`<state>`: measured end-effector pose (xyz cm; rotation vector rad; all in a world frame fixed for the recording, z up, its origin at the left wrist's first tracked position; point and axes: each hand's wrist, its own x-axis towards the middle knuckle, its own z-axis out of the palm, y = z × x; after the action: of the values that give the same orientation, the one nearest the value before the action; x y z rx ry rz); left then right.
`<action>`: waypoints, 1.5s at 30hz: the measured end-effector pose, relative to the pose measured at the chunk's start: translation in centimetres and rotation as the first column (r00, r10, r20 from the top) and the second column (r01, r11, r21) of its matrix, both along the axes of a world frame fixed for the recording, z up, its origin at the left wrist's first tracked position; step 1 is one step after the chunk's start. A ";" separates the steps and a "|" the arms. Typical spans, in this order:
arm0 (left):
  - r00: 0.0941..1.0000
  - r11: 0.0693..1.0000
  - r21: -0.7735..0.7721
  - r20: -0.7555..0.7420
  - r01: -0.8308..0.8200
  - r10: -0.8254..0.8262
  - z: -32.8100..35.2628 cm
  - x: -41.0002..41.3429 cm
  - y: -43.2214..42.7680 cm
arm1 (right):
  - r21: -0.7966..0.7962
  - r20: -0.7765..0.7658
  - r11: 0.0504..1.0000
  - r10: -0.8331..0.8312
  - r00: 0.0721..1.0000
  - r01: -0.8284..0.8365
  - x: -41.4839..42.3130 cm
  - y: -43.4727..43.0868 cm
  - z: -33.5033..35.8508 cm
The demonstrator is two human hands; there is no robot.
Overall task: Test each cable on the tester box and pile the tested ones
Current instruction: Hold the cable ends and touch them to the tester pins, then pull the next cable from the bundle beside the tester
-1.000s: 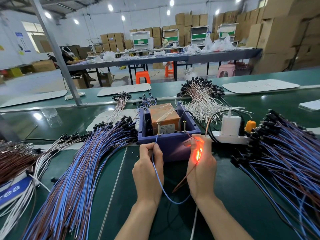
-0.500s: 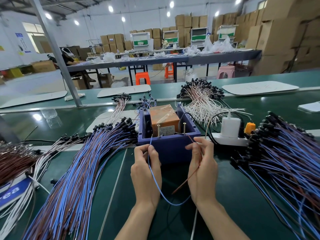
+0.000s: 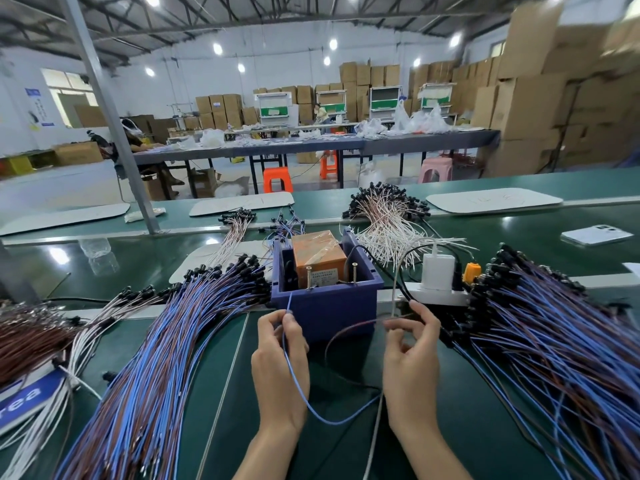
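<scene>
The tester box (image 3: 325,306) is a purple tub holding an orange block (image 3: 317,254), with two brass pins at its front rim. My left hand (image 3: 278,368) pinches the blue wire (image 3: 294,386) of one cable, its tip pointing up just below the left pin. The cable's brown wire (image 3: 349,329) is pinched in my right hand (image 3: 410,362), in front of the box's right corner and away from the pins. A large pile of blue and brown cables (image 3: 156,358) lies to the left and another pile (image 3: 554,341) to the right.
A white power strip (image 3: 436,296) with a white charger and an orange plug sits right of the box. White-wired cable bundles (image 3: 388,223) lie behind it. A phone (image 3: 595,234) rests far right. The green bench (image 3: 242,393) has a metal post (image 3: 114,133) at back left.
The red glow at my right hand a second ago has gone out. Both hands have drawn the wire ends back from the pins, the right hand moving rightward. The head has tilted upward.
</scene>
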<state>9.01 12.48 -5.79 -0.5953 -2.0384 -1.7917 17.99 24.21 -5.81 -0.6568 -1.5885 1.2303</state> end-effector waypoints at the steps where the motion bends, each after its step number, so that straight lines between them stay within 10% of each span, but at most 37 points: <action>1: 1.000 1.000 0.000 0.011 -0.004 0.004 0.0 0.2 -0.3 | -0.047 -0.010 0.999 -0.003 1.000 0.002 0.4 0.1 -0.1; 9: 0.990 0.999 -0.012 0.137 -0.039 0.040 -0.3 1.6 -2.2 | -0.400 -0.097 0.916 -0.022 0.995 -0.019 3.8 1.5 -0.4; 20: 0.906 0.998 -0.056 0.422 -0.007 0.030 0.1 3.3 -4.8 | -0.436 -0.118 0.896 0.039 0.992 -0.087 7.0 0.6 1.1; 39: 0.930 0.999 -0.001 0.366 -0.039 0.036 0.2 4.8 -5.2 | -0.463 -0.142 0.863 0.150 0.978 -0.199 8.3 0.6 0.7; 45: 0.992 0.980 -0.188 0.123 0.063 -0.040 1.2 6.4 -4.8 | -0.514 -0.256 0.817 0.146 0.956 -0.263 8.1 0.8 1.5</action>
<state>15.39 7.68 -4.61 -0.6136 -2.3146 -1.7087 26.11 25.03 -4.28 -0.6891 -1.1513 1.8859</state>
